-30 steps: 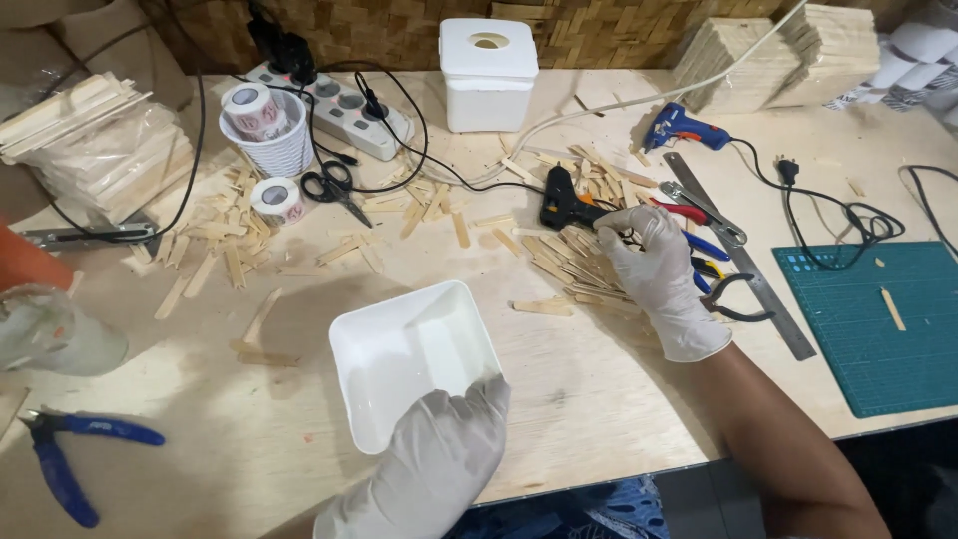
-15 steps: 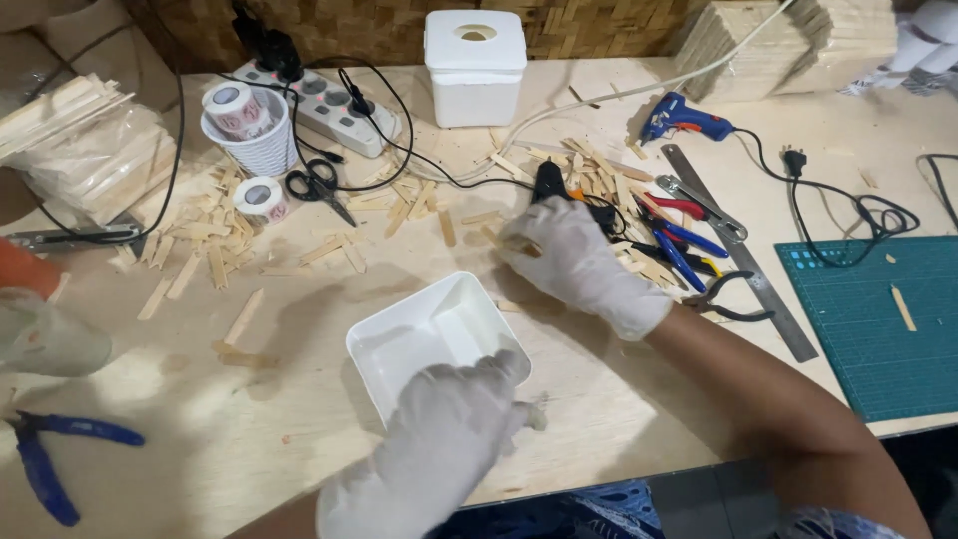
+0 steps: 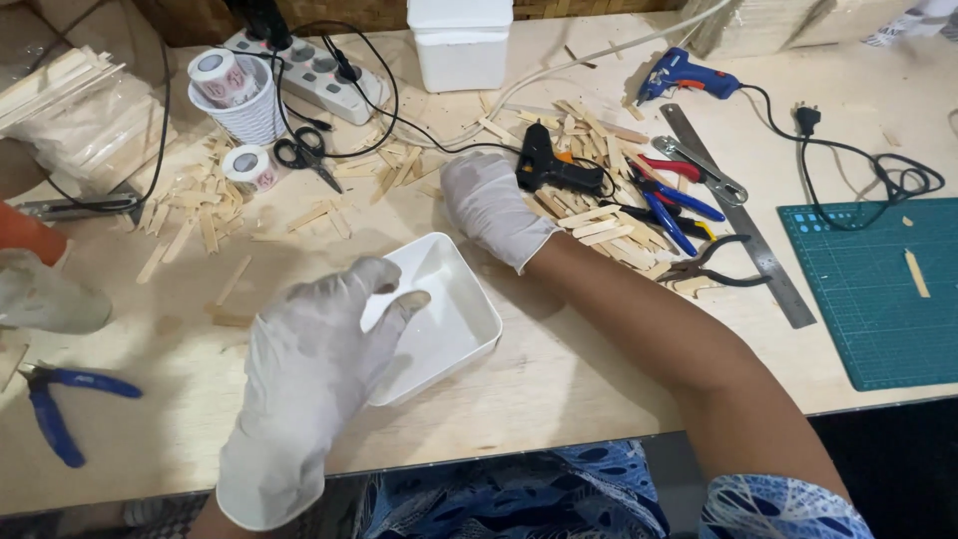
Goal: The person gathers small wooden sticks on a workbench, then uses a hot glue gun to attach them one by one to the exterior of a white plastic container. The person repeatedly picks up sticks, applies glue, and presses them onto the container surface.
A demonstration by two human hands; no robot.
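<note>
Altogether two gloved hands, one white tray

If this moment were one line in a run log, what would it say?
left hand: gloved, on white tray | right hand: gloved, beside black glue gun | wooden sticks scattered on table

Both my hands wear thin, whitish disposable gloves, wrinkled, cuffs ending at the wrist: left hand, right hand. Forearms bare above the cuffs. Short sleeve at right shoulder, blue with white leaf-like pattern; same fabric across my lap.
</note>
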